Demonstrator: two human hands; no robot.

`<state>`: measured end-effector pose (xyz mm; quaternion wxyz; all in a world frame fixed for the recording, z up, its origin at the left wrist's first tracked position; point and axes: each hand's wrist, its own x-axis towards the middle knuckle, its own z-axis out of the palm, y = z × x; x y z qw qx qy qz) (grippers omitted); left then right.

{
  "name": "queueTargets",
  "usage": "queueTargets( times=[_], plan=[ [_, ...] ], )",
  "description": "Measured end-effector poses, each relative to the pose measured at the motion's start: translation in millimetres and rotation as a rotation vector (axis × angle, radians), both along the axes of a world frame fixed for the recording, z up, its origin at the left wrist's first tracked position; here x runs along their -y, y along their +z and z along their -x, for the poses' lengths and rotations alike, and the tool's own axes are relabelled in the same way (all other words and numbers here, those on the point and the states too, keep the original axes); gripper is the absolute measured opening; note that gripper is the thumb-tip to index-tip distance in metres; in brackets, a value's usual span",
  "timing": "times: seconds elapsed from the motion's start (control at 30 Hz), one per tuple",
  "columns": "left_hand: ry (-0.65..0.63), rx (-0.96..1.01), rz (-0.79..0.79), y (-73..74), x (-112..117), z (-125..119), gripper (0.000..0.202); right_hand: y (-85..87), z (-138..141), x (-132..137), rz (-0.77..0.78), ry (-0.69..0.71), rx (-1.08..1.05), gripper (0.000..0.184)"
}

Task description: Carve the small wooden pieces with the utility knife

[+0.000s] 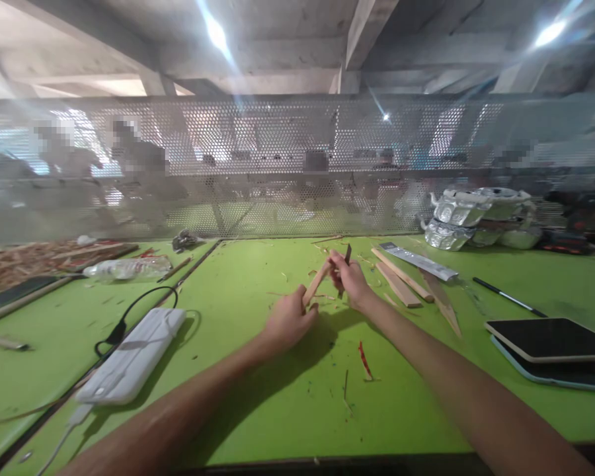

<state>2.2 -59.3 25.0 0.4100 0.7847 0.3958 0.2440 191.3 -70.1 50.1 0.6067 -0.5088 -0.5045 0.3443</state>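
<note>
My left hand (pixel 288 318) is closed around the lower end of a narrow wooden strip (pixel 316 284), which slants up and away to the right. At the strip's far end, my right hand (pixel 353 283) is closed on a dark, thin, flat strip (pixel 348 252), perhaps a blade, that stands nearly upright and pokes out above and below the fingers. Where the two pieces meet is hidden by the fingers. Pale shavings lie around both hands. A red sliver (pixel 363 359) rests on the green table (pixel 297 410) nearer to me.
Right of my hands lie several wooden pieces (pixel 397 285) and a silver packet (pixel 419 260). Farther right are a pen (pixel 508 296), stacked tablets (pixel 555 337) and foil-wrapped bundles (pixel 456 208). A white power bank (pixel 133 357) with cables and a plastic bottle (pixel 129 267) lie left. A perforated screen (pixel 272 152) stands behind.
</note>
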Motion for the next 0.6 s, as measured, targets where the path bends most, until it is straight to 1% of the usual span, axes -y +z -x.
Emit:
queueTargets(
  times=[0.03,0.07,0.1,0.13,0.2,0.3,0.37,0.43,0.5,0.6],
  plan=[
    [0.050,-0.141,-0.170,3.6,-1,1,0.013,0.3,1,1,0.061,0.068,-0.059,0.064],
    [0.081,-0.277,-0.303,7.7,-3,3,0.010,0.0,2,1,0.108,0.121,-0.098,0.064],
    [0.091,-0.398,-0.399,11.6,-4,5,0.012,-1.0,1,1,0.140,0.163,-0.119,0.062],
    [0.085,-0.491,-0.467,15.1,-6,6,0.016,-2.2,-1,1,0.161,0.195,-0.126,0.060],
    [0.064,-0.594,-0.546,19.8,-9,8,0.024,-4.6,-5,1,0.176,0.224,-0.122,0.051],
    [0.059,-0.641,-0.563,21.0,-12,8,0.030,-5.5,-12,1,0.177,0.247,-0.104,0.033],
    [0.063,-0.654,-0.549,20.4,-13,9,0.031,-4.6,-14,2,0.172,0.277,-0.089,0.027],
    [0.066,-0.664,-0.554,20.2,-13,9,0.031,-3.5,-15,4,0.175,0.321,-0.075,0.027],
    [0.066,-0.674,-0.565,20.5,-13,10,0.032,-2.4,-16,5,0.189,0.355,-0.065,0.031],
    [0.066,-0.666,-0.559,20.7,-14,12,0.031,-1.0,-18,7,0.213,0.377,-0.040,0.033]
  ],
)
